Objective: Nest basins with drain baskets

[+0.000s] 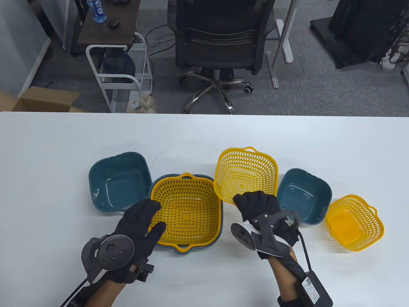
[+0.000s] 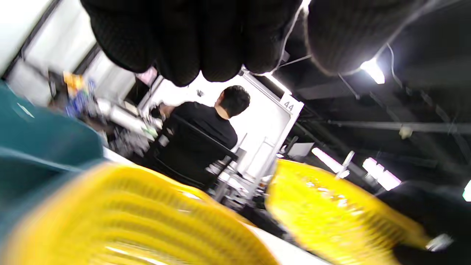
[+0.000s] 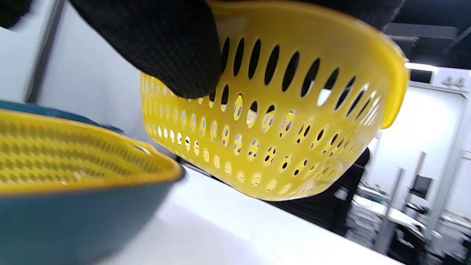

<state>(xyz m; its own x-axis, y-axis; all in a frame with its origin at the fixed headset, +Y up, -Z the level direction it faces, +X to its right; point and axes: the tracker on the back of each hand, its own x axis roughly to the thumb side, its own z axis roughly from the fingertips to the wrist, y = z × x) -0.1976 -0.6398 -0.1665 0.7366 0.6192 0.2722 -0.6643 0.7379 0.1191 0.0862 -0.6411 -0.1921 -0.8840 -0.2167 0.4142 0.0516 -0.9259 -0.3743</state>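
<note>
A large yellow drain basket (image 1: 185, 211) sits nested in a large teal basin (image 1: 183, 248) at the table's middle. My left hand (image 1: 150, 217) is open, with its fingers (image 2: 184, 36) spread by that basket's left rim. My right hand (image 1: 252, 196) grips the near rim of a medium yellow basket (image 1: 244, 171). In the right wrist view this basket (image 3: 287, 147) is tilted and lifted off the table. A medium teal basin (image 1: 119, 180) stands empty at the left. A small teal basin (image 1: 303, 195) and a small yellow basket (image 1: 353, 222) stand at the right.
The white table (image 1: 64, 144) runs bare behind the row of basins to its far edge. Beyond the far edge stand an office chair (image 1: 220, 41) and a white cart (image 1: 118, 73). A cable and box (image 1: 311, 287) hang from my right forearm.
</note>
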